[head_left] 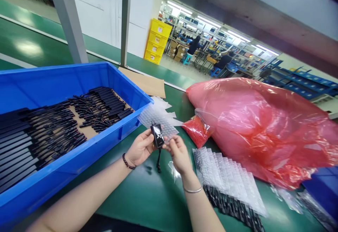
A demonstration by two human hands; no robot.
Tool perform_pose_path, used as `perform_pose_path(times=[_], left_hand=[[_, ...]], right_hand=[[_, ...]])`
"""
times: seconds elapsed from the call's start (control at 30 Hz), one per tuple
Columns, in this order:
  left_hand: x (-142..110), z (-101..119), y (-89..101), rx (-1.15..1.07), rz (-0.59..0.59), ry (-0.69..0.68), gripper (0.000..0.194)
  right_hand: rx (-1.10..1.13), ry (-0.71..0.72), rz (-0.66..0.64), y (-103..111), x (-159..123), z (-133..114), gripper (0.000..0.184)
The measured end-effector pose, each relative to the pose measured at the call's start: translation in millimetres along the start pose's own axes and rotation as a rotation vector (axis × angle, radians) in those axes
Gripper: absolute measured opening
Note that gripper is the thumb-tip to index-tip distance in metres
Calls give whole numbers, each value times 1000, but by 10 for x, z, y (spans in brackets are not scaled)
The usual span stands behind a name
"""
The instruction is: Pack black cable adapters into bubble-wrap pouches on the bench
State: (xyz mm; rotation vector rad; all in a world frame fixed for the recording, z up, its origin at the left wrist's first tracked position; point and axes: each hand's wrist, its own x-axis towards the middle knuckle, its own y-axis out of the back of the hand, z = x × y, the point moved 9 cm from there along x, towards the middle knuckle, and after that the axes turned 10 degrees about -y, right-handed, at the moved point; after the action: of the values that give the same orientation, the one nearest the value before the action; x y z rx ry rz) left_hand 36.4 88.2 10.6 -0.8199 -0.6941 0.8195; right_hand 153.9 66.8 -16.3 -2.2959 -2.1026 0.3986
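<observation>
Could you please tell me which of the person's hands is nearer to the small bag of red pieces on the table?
The right hand; it sits just below and left of the small red bag. The left hand is farther left, beyond the black device both hands hold.

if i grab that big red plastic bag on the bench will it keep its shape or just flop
The red plastic bag would likely flop: its film is thin, crinkled and slumped over its contents. It probably slides easily, since the green bench top looks smooth and glossy. It seems bulky rather than heavy, though its contents cannot be made out.
</observation>
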Motion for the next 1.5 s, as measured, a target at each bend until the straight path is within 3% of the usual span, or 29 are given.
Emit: perform_pose_path(times=[0.1, 0.17, 0.27, 0.33, 0.4, 0.5, 0.63, 0.73, 0.83, 0.93, 1.0, 1.07, 1.1, 1.2, 1.27, 1.33, 1.4, 1.5], left_hand=[[36, 38, 103, 181, 61, -16, 57], [59, 203, 115, 586, 23, -184, 50], [-2, 488, -118, 1424, -103, -616, 44], [-41, 487, -244, 1811, -181, -772, 43], [-40, 419, -291, 1983, -264, -804, 37], [-51, 291, -345, 2078, -374, -810, 31], [-103, 153, -422, 2030, -487, -811, 31], [-157, 126, -481, 1938, -540, -853, 48], [-218, 110, -534, 1886, -595, -902, 58], [-250, 104, -563, 1795, -612, -875, 59], [-244, 194, -540, 1687, -477, -861, 61], [-227, 324, -437, 1607, -229, -840, 59], [-199, 331, -357, 1514, -154, -760, 57], [-65, -6, -32, 911, -81, -214, 50], [-61, -186, 106, 591, 17, 10, 35], [-39, -89, 242, 572, 169, -38, 24], [-9, 65, 306, 591, 244, -145, 21], [23, 215, 357, 554, 302, -232, 22]], right_hand=[[0, -127, -428, -502, -230, 222, 41], [11, -156, -527, -605, -332, 258, 31], [223, -4, -362, -367, -307, 57, 22], [362, 137, -185, -83, -290, -96, 22], [420, 203, -52, 137, -286, -156, 22], [374, 230, 50, 278, -283, -148, 20], [101, 177, 284, 388, -294, -50, 41], [-69, 214, 428, 442, -350, -105, 42], [-86, 251, 420, 428, -370, -162, 43], [72, 225, 379, 455, -359, -133, 44], [150, 259, 379, 485, -378, -160, 42], [155, 313, 412, 513, -416, -214, 41], [136, 332, 421, 508, -432, -239, 41], [1, 376, 393, 406, -465, -301, 38], [-69, 394, 334, 314, -481, -306, 34], [-54, 426, 263, 265, -512, -302, 23], [-48, 496, 252, 289, -577, -339, 27], [-289, 580, 291, 296, -649, -426, 29]])
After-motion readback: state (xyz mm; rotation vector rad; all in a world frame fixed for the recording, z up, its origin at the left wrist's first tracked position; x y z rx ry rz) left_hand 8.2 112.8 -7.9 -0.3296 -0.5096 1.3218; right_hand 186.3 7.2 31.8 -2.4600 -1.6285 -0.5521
